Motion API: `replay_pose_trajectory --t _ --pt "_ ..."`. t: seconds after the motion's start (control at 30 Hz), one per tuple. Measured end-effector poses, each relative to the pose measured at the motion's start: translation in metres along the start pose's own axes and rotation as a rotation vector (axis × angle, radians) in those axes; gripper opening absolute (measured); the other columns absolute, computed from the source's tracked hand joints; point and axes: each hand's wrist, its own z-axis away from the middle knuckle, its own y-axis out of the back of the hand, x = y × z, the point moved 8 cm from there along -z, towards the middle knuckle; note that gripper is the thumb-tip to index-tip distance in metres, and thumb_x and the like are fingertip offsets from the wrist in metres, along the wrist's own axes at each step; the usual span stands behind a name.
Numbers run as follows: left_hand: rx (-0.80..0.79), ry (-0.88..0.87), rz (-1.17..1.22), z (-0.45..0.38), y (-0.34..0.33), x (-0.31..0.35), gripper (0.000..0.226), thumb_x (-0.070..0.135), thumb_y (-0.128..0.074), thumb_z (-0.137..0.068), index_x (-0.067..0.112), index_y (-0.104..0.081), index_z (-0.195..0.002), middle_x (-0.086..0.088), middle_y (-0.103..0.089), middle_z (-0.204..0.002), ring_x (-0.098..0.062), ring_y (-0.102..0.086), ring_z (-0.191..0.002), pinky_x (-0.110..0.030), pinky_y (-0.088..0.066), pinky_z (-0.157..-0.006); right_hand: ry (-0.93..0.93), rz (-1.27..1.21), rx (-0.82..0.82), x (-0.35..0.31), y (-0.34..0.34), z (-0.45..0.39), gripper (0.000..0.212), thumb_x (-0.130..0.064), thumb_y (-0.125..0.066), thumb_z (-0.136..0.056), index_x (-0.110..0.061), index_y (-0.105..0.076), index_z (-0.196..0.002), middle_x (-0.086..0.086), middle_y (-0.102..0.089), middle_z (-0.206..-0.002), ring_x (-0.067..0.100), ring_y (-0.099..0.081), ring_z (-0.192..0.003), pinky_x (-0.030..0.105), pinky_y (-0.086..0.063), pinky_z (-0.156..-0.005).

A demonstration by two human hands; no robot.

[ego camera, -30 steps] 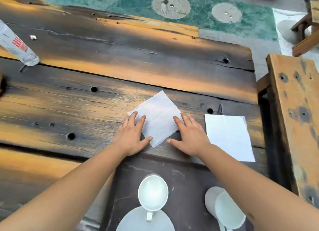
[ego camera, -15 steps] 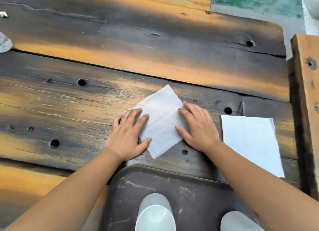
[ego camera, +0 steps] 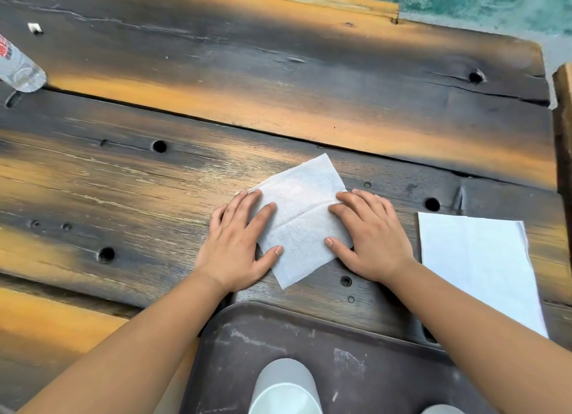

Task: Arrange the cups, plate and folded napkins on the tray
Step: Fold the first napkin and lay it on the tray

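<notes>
Head view: flat left hand (ego camera: 238,243) and right hand (ego camera: 370,237) press diamond-turned napkin (ego camera: 301,218).

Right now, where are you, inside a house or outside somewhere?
Probably outside, maybe a patio or a café yard. The table is rough, weathered planks with holes, the ground beyond it is painted green concrete, and a tray holds a cup.

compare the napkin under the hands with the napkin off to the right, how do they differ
The napkin under the hands is turned cornerwise like a diamond; the right napkin lies squarer to the table edge. The first is pressed flat by the left hand and right hand; the second lies untouched. The first shows a crease and looks smaller. Both are white and on the wooden table, not yet on the tray.
</notes>
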Motion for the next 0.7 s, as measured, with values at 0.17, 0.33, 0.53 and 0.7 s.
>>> replay_pose_trajectory --t 0.17,0.33,0.53,0.7 --pt "0.006 -0.008 0.008 -0.0004 0.0016 0.0008 0.067 0.064 -0.040 -0.084 0.027 -0.039 -0.141 -0.004 -0.036 -0.148 -0.024 -0.023 -0.142 -0.047 -0.015 -0.114 0.000 -0.030 0.075 0.0004 0.0066 0.0026 0.057 -0.065 -0.046 -0.083 -0.024 -0.055 -0.122 0.002 -0.052 -0.125 0.027 -0.041 -0.122 0.047 -0.026 -0.105" --pt "-0.007 -0.024 0.006 -0.0022 0.0013 0.0026 0.067 0.054 -0.040 -0.083 0.026 -0.036 -0.144 -0.003 -0.029 -0.156 -0.021 -0.018 -0.146 -0.047 -0.014 -0.116 -0.054 -0.108 0.109 0.0061 0.0090 0.0036 0.053 -0.062 -0.047 -0.082 -0.023 -0.052 -0.118 0.002 -0.049 -0.135 0.027 -0.038 -0.126 0.047 -0.027 -0.107" --pt "-0.031 -0.036 0.020 -0.0009 -0.0025 0.0006 0.072 0.055 -0.033 -0.086 0.029 -0.024 -0.152 -0.003 -0.013 -0.163 -0.020 -0.006 -0.150 -0.045 -0.008 -0.119 -0.048 -0.064 0.085 0.0053 0.0076 0.0017 0.051 -0.062 -0.047 -0.082 -0.025 -0.056 -0.115 -0.003 -0.055 -0.128 0.023 -0.041 -0.123 0.041 -0.022 -0.103" --pt "-0.035 -0.067 0.085 0.0006 -0.0019 0.0015 0.073 0.062 -0.042 -0.083 0.030 -0.031 -0.148 -0.004 -0.024 -0.158 -0.023 -0.013 -0.148 -0.047 -0.010 -0.118 -0.067 -0.050 0.112 0.0075 0.0080 0.0037 0.049 -0.060 -0.050 -0.081 -0.025 -0.058 -0.114 -0.004 -0.056 -0.118 0.024 -0.042 -0.116 0.043 -0.024 -0.098"
